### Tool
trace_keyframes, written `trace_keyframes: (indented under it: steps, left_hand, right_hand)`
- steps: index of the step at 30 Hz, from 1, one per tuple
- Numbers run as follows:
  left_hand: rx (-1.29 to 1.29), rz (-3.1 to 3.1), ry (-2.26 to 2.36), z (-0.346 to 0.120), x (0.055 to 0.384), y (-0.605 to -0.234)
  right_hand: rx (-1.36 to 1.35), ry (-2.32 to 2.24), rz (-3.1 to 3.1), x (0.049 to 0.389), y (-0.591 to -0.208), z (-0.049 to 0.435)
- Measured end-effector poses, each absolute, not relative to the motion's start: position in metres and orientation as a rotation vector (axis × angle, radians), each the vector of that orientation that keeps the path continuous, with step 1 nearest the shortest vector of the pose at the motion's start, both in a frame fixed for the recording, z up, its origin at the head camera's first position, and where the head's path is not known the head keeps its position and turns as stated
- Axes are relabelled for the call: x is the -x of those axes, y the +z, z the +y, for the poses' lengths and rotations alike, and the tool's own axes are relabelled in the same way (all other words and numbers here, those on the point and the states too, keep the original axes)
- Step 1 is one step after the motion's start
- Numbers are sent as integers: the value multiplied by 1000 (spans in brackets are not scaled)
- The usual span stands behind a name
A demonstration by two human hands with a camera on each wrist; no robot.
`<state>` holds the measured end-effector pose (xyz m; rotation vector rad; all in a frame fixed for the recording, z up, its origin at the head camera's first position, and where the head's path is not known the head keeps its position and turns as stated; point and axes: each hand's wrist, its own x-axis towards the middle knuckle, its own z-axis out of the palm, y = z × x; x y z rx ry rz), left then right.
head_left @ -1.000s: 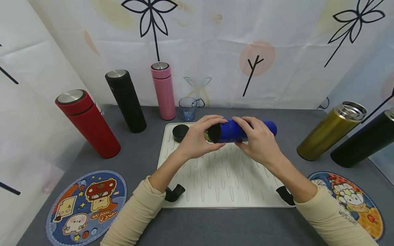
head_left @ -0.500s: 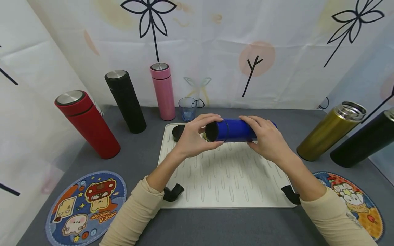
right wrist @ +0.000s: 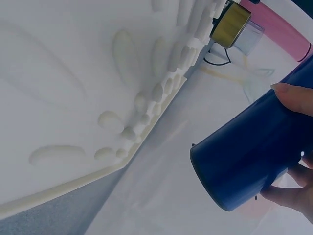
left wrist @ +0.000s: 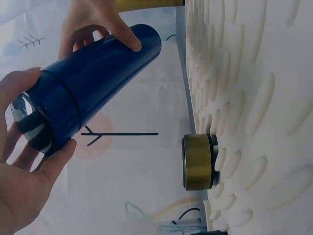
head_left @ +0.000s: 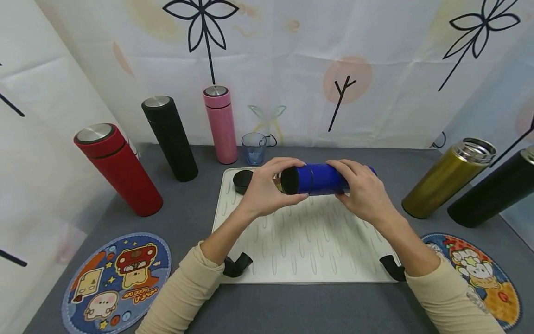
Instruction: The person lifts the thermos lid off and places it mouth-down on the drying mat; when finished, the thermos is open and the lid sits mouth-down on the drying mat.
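Both hands hold a blue thermos (head_left: 323, 178) lying sideways over the white tray, its capped end to the left. My left hand (head_left: 271, 185) grips the cap end, thumb below and fingers above; the shiny end face (left wrist: 32, 125) shows in the left wrist view. Round the body farther right, my right hand (head_left: 360, 190) has its fingers over the top and thumb underneath. A gold lid (left wrist: 198, 161) stands on the tray behind the thermos, mostly hidden by the left hand in the head view. Left of it lies a black lid (head_left: 242, 181).
The white ridged tray (head_left: 300, 250) has black handles. A red thermos (head_left: 121, 169), a black thermos (head_left: 171, 139), a pink thermos (head_left: 221, 125) and a glass (head_left: 253, 149) stand behind and left. An uncapped gold thermos (head_left: 446, 181) and another black one (head_left: 496, 190) stand right. Round mats (head_left: 118, 283) flank the tray.
My right hand has slid to the right along the blue thermos, uncovering more of its middle. The left hand stays at the cap end, and the thermos has shifted only slightly.
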<state>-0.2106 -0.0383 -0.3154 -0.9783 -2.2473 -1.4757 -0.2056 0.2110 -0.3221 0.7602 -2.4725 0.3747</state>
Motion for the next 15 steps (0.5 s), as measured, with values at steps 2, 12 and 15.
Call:
trace_keyframes:
  steps: [2, 12, 15]
  left_hand:
    - [928, -2268, -1476, -36, 208, -314]
    - [537, -2387, -1689, -23, 196, -301]
    - [509, -2461, -1718, -20, 196, -296]
  right_hand:
    - [-763, 379, -2446, 205, -322, 212]
    - [-707, 313, -2293, 205, -326, 214]
    - [-671, 315, -2281, 204, -328, 216]
